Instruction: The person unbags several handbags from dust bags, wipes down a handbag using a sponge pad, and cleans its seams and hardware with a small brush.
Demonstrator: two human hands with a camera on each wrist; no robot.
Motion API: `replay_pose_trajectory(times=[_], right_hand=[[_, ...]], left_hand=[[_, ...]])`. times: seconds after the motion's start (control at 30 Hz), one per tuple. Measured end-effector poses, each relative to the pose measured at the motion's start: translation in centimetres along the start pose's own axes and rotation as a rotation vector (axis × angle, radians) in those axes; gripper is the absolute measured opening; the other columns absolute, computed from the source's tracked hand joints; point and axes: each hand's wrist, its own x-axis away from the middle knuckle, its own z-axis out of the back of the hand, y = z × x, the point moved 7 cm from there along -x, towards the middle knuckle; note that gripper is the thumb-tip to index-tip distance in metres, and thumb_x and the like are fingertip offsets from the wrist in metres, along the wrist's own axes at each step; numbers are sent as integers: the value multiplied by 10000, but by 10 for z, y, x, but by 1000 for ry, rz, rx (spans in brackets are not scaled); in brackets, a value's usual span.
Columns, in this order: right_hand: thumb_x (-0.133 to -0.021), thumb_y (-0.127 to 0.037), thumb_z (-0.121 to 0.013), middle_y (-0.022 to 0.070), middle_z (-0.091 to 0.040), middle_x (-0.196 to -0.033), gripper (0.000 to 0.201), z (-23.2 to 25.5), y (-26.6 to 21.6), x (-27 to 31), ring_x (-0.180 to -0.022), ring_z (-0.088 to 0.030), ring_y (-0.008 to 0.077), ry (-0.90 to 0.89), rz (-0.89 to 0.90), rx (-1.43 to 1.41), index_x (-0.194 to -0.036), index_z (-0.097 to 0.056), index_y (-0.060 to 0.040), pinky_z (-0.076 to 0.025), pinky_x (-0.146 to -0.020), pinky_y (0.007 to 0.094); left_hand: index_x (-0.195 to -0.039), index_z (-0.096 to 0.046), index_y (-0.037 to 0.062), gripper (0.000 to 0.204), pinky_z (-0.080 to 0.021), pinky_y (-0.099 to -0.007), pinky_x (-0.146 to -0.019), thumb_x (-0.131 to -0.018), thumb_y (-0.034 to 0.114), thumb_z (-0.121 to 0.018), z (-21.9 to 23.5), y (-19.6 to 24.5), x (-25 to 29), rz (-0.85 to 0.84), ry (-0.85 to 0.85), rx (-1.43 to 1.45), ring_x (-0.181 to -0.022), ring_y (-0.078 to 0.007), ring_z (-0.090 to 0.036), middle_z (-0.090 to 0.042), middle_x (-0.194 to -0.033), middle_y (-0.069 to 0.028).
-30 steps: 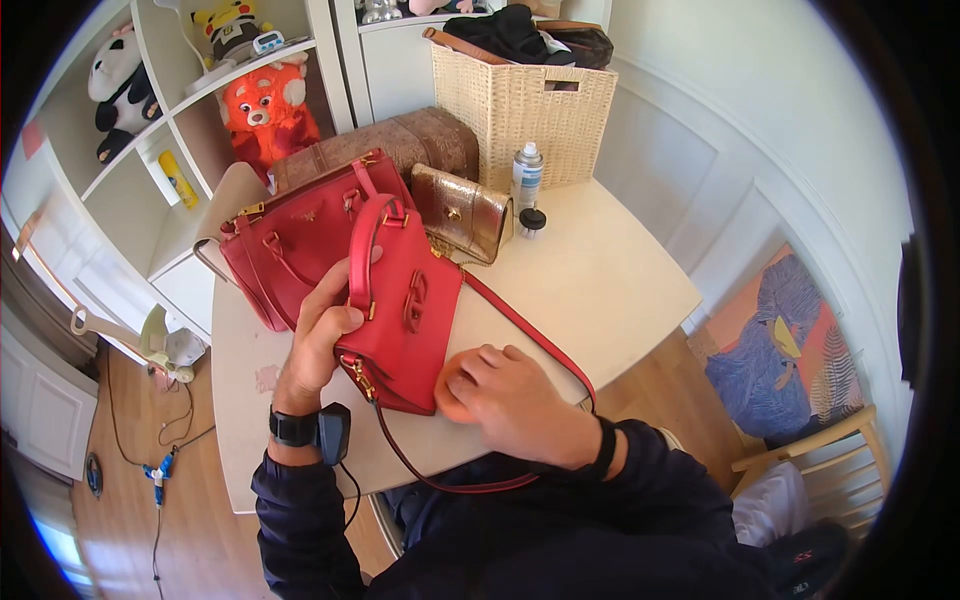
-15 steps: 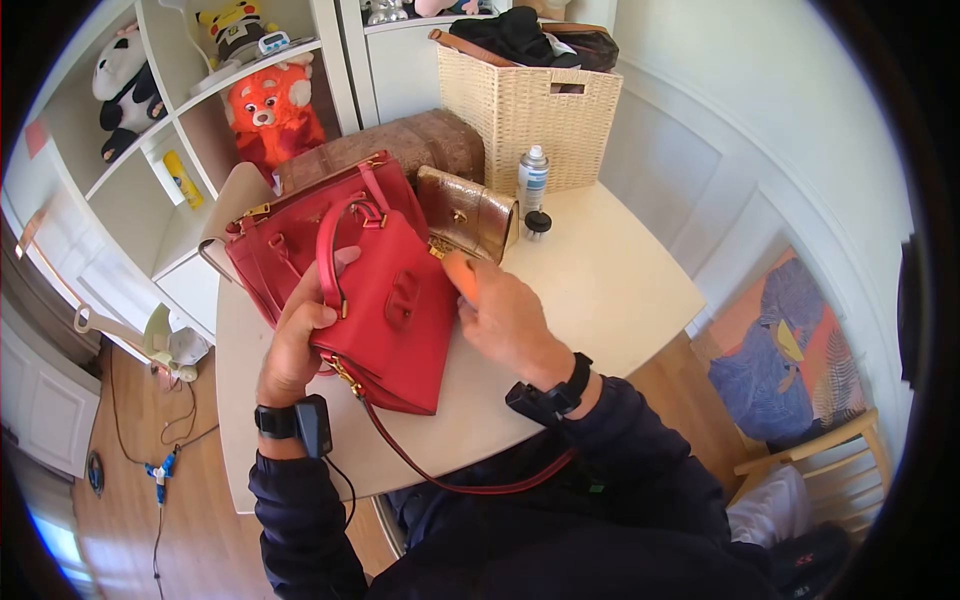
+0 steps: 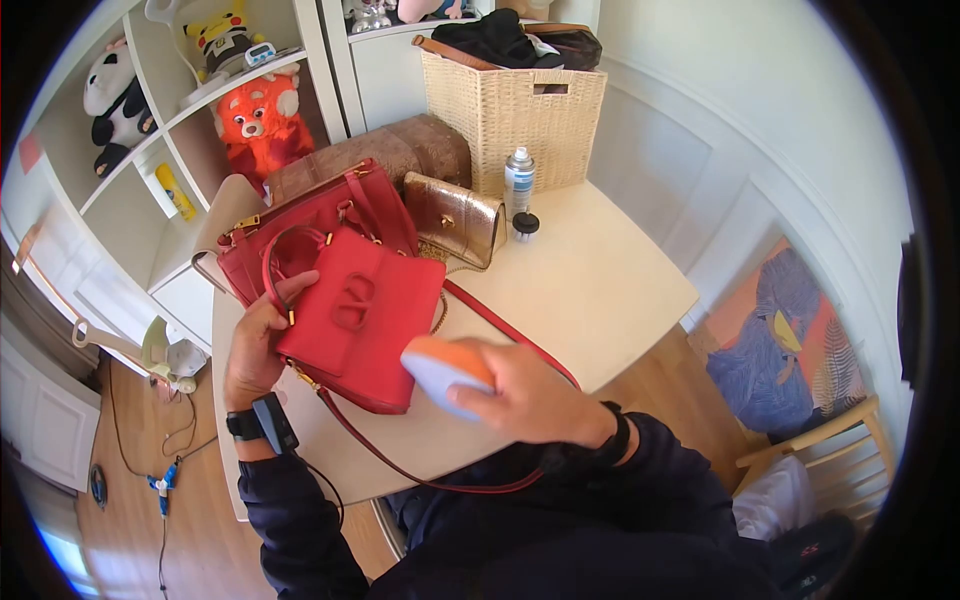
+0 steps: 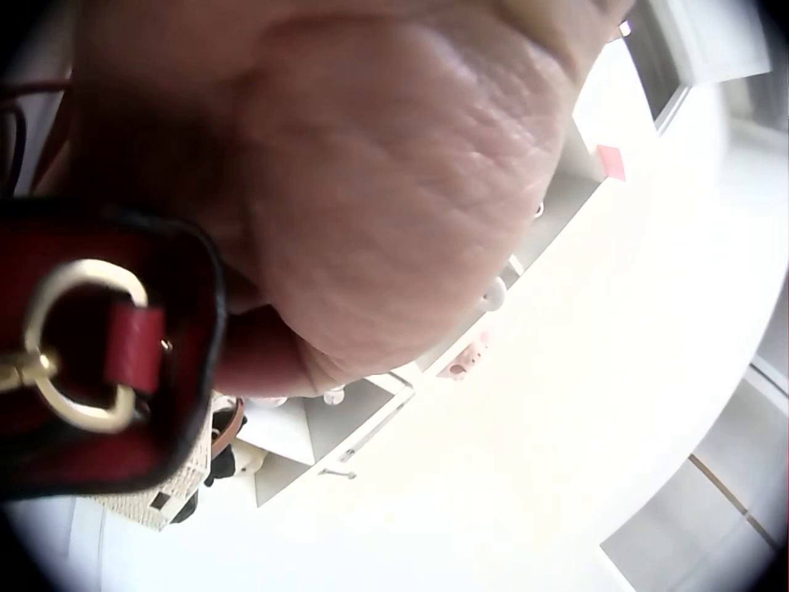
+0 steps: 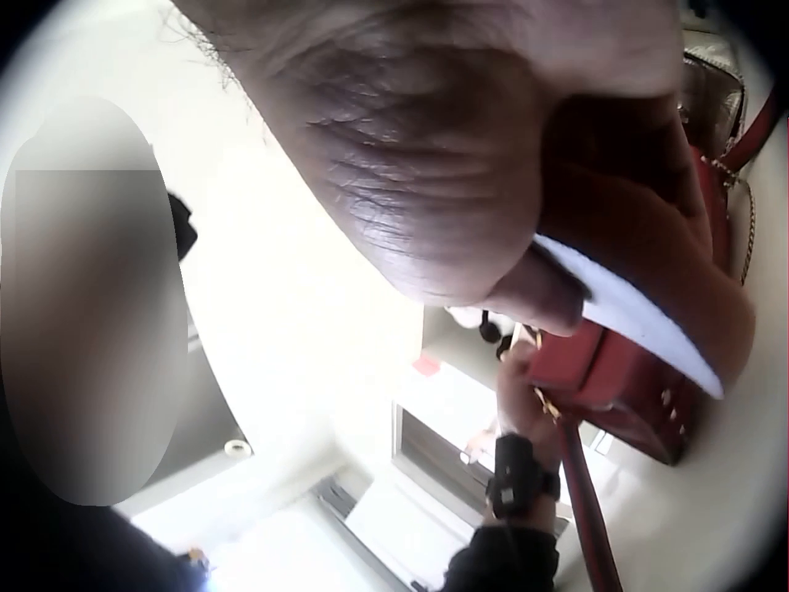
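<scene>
A small red handbag [image 3: 375, 320] with a V-shaped emblem is tilted over the table, its flap facing up. My left hand [image 3: 258, 350] holds it at its left side, by the handle base, with the thumb and fingers around the edge. In the left wrist view a gold ring on the bag's side [image 4: 86, 345] lies close to the palm. My right hand [image 3: 530, 395] grips an orange and pale grey pad [image 3: 445, 375] just right of the bag's lower corner. The right wrist view shows the pad's white face [image 5: 635, 323] between thumb and fingers.
Behind the small bag stand a larger red handbag [image 3: 385, 210], a gold clutch [image 3: 455, 222] and a brown case [image 3: 420, 148]. A spray can [image 3: 519, 182], a black-capped item [image 3: 525, 227] and a wicker basket [image 3: 515, 120] are at the table's back right. The red strap hangs over the front edge.
The small bag has tilted back and moved left with my left hand, its flap turned upward. My right hand first moved the pad up along the bag's right side, then back down toward the front.
</scene>
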Motion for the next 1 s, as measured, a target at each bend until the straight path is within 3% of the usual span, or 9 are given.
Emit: replay_pose_trajectory(times=[0.07,0.17,0.27,0.37,0.6,0.73,0.8,0.93,1.0], right_hand=[[-1003,-173,-714,281,-758,-1176,503,16,13,-8,-1065,-759,424,41,-64,-1,-1450,-604,30,-582,-941,462],[-1023,-194,-739,226,-773,-1184,494,38,37,-25,-1051,-769,332,283,-104,85,-1450,-607,17,-592,-939,417],[-1023,-202,-737,255,-761,-1217,485,39,62,-42,-1093,-765,372,439,-186,134,-1432,-607,24,-591,-948,433],[-1000,-180,-723,297,-735,-1190,471,27,62,-50,-1097,-717,484,560,-92,159,-1399,-594,35,-571,-946,513],[-963,-148,-739,289,-696,-1204,515,-18,42,-27,-1091,-700,493,488,35,168,-1409,-561,39,-564,-967,504],[-992,-170,-740,235,-720,-1238,516,-30,27,-3,-1130,-727,405,315,-50,60,-1438,-564,20,-569,-991,432],[-981,-152,-732,258,-715,-1205,523,-40,13,7,-1092,-711,454,133,66,-68,-1441,-567,31,-570,-960,473],[-1010,-168,-703,215,-748,-1226,525,-18,-3,8,-1110,-749,344,-217,-27,-219,-1489,-590,11,-570,-967,422],[-1014,-161,-685,210,-755,-1254,531,2,7,3,-1138,-752,311,-148,-19,-195,-1509,-587,2,-568,-974,412]], left_hand=[[-1512,-604,-54,765,-458,-381,-1206,-787,173,-514,17,-5,0,10,-15,-72,-1390,-269,-607,-650,-1491,-175],[-1496,-598,-28,627,-488,-359,-1169,-891,131,-646,19,-10,3,31,-1,-44,-1329,-235,-641,-669,-1449,-144],[-1448,-612,11,535,-543,-340,-1086,-941,102,-759,28,-19,-5,60,94,-81,-1224,-207,-686,-706,-1357,-116],[-1412,-615,48,489,-586,-331,-1001,-959,70,-799,30,-25,-6,93,166,-79,-1130,-190,-716,-734,-1259,-95],[-1482,-568,68,529,-616,-357,-977,-986,70,-751,22,-32,-2,155,207,-32,-1138,-211,-732,-739,-1285,-132],[-1503,-553,50,534,-615,-364,-997,-999,83,-728,25,-38,-2,148,202,-14,-1161,-224,-731,-725,-1336,-153],[-1501,-551,34,530,-612,-365,-1009,-1002,85,-721,27,-46,-4,140,190,35,-1170,-233,-729,-717,-1358,-157],[-1494,-557,22,525,-607,-363,-1023,-999,85,-722,31,-60,-6,172,162,67,-1178,-233,-727,-720,-1361,-149],[-1495,-565,28,527,-601,-359,-1032,-996,83,-724,31,-65,-7,170,158,83,-1176,-232,-728,-721,-1366,-142]])
